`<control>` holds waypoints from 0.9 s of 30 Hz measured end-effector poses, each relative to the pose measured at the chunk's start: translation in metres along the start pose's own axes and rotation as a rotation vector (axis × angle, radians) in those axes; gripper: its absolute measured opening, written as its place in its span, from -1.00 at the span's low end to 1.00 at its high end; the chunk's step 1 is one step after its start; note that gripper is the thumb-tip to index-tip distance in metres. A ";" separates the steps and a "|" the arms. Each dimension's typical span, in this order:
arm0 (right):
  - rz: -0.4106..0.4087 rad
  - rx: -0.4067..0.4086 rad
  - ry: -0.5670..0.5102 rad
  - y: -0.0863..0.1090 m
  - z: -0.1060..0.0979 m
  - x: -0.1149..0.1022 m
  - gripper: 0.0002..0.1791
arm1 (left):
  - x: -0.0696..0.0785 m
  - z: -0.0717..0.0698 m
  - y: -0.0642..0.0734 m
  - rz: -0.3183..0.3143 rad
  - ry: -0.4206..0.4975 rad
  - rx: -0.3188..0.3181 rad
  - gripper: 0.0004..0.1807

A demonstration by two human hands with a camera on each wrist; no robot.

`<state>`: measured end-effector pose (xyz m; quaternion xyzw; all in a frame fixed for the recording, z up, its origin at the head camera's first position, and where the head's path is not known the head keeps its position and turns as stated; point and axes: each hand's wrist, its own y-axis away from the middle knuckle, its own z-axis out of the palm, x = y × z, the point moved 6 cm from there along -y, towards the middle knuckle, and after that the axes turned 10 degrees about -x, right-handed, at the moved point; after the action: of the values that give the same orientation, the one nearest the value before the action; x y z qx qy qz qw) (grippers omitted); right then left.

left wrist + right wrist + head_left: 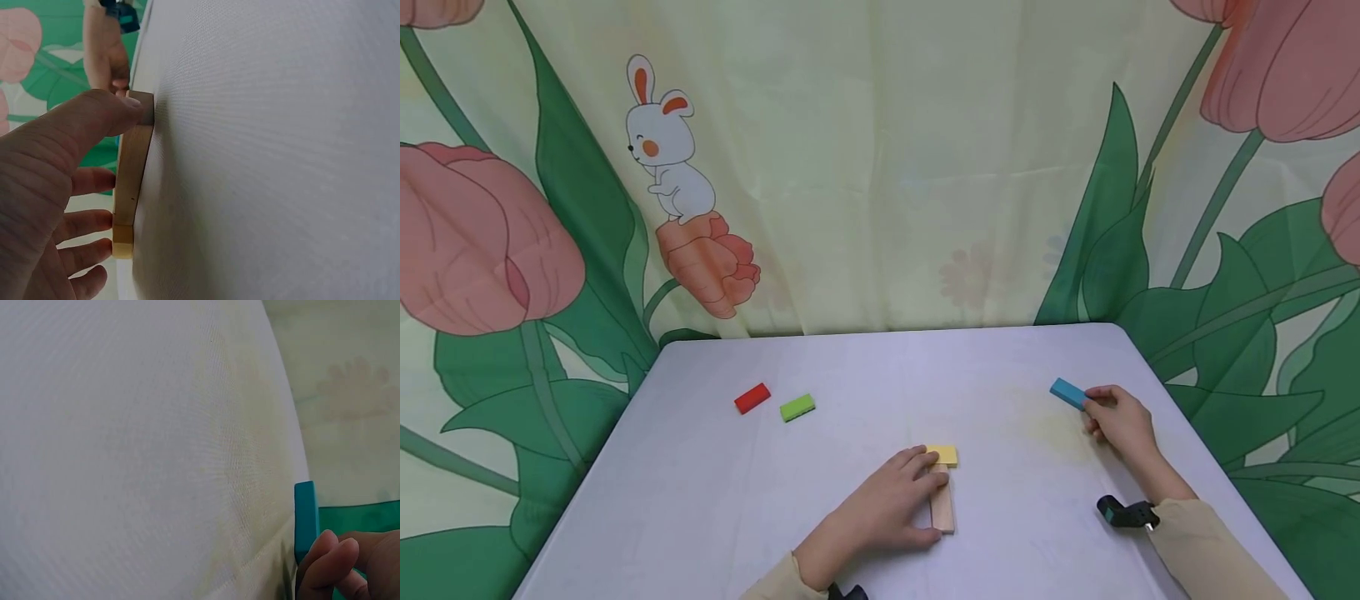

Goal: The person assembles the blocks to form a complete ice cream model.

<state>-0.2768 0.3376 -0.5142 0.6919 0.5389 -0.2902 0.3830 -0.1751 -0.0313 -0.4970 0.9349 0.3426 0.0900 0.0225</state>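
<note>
A plain wooden block (pixel 942 508) lies lengthwise on the table, with a yellow block (pixel 946 455) crosswise at its far end. My left hand (pixel 891 500) rests against both from the left. In the left wrist view, its thumb (pixel 112 112) touches the near end of the wooden block (pixel 134 169), and the spread fingertips touch its side and the yellow block (pixel 123 242). Toward the table's right side, my right hand (pixel 1120 421) pinches one end of a blue block (pixel 1067 392). The right wrist view shows this blue block (pixel 305 515) beyond the fingertips.
A red block (pixel 752 398) and a green block (pixel 797 407) lie apart at the back left of the white table (pixel 700 500). Behind the far edge hangs a curtain (pixel 880 167) printed with tulips and a rabbit.
</note>
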 end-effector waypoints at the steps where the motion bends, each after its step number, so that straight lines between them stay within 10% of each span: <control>1: -0.002 0.001 -0.003 -0.001 0.000 0.000 -0.56 | 0.000 0.000 0.000 -0.001 0.001 -0.002 -0.25; 27: -0.016 -0.048 0.014 0.003 0.019 -0.015 -0.53 | 0.000 0.001 -0.004 0.000 0.004 -0.015 -0.26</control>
<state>-0.2779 0.3132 -0.5117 0.6803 0.5537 -0.2755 0.3933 -0.1769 -0.0284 -0.4984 0.9345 0.3420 0.0945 0.0291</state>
